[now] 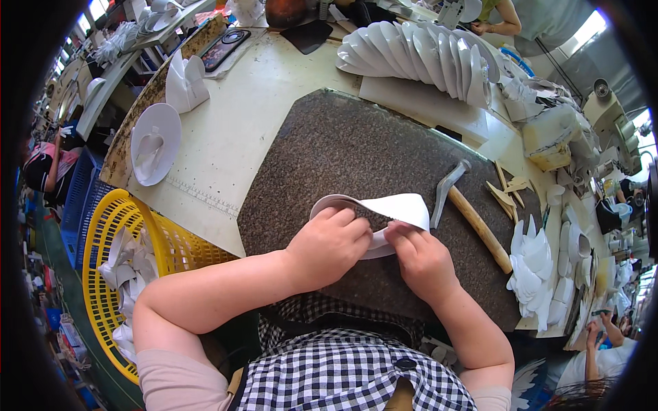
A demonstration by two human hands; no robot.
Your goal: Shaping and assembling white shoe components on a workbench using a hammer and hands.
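Observation:
A curved white piece that looks like a shoe upper (404,207) is bent into a loop over the dark speckled stone slab (349,151). My left hand (329,250) grips its left side with curled fingers. On the right side, my right hand (419,257) pinches the edge between thumb and fingers. The fingertips of both hands are partly hidden by the piece and by the hands themselves. Just right of my right hand, a hammer (480,229) with a metal head and wooden handle lies on the slab.
A row of white uppers (418,58) stands at the far right. White pieces (531,267) lie right of the slab, near wooden strips (506,198). At left are a white oval piece (164,127), a phone (225,51) and a yellow basket (188,240) holding white scraps. Other people work around.

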